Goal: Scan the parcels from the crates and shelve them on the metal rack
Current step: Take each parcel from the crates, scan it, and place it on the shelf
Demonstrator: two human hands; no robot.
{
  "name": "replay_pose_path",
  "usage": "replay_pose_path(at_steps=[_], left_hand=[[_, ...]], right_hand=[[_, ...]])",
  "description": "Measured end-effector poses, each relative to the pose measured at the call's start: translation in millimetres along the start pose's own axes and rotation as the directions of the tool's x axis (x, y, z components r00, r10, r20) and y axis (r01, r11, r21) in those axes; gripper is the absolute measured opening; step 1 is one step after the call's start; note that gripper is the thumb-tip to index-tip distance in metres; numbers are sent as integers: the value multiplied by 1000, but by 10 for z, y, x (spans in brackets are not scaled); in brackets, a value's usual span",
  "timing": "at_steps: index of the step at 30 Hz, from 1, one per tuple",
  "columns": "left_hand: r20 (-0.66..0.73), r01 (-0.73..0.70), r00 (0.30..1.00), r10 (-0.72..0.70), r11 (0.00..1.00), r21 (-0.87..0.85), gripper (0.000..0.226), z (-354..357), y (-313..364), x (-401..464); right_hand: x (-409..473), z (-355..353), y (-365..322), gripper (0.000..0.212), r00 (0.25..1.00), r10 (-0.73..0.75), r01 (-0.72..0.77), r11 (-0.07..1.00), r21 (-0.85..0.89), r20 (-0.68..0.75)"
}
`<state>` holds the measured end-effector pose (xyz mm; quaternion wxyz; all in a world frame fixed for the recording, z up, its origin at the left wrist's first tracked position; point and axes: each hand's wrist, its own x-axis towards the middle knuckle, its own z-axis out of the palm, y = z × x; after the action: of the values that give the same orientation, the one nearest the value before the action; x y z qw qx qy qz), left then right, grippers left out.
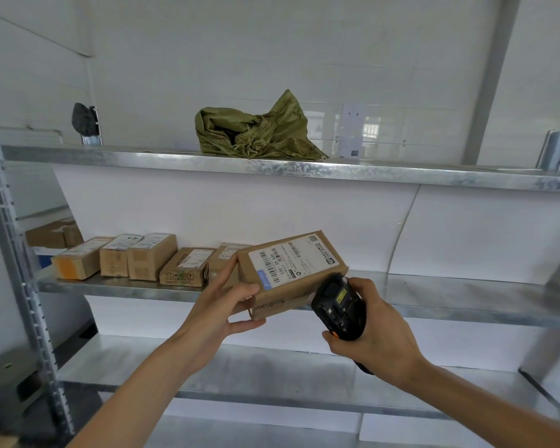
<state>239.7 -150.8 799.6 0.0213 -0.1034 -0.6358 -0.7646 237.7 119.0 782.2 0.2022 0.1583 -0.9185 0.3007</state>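
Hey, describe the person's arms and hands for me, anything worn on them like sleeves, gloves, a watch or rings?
Both forearms are bare for as far as the picture shows them; no sleeve comes into view. The left hand and the right hand wear no gloves. No watch, bracelet or ring shows on either wrist or on the visible fingers. No markings can be seen on them.

a crumpled green sack lies on top, a dark bundle far left

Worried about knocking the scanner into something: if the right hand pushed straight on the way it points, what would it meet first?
Probably the held parcel; the scanner in the right hand already sits nearly against its lower edge, though depth is unclear.
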Motion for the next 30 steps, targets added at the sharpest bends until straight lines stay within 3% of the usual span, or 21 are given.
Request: replay_pose_path(at_steps=[6,9,11,19,23,30], left_hand=[[-53,-68,996,70,997,39,63,-59,-27,38],[-134,-135,980,148,985,104,70,-130,13,64],[-169,-184,962,214,967,176,73,-174,41,77],[-99,-270,934,342,861,430,78,-245,130,149],[-77,-301,924,374,839,453,77,-252,145,146],[-52,-334,915,401,823,458,79,-300,182,187]], right_hand=[[-24,-143,32,82,995,-83,85,995,-45,49],[-9,-275,60,76,982,-173,180,978,-103,71],[28,-381,68,82,966,-232,249,953,-175,110],[301,-718,-98,99,896,-337,444,700,-560,290],[400,-783,-217,91,865,-370,502,618,-605,339],[463,-862,-316,75,850,-392,526,598,-605,351]])
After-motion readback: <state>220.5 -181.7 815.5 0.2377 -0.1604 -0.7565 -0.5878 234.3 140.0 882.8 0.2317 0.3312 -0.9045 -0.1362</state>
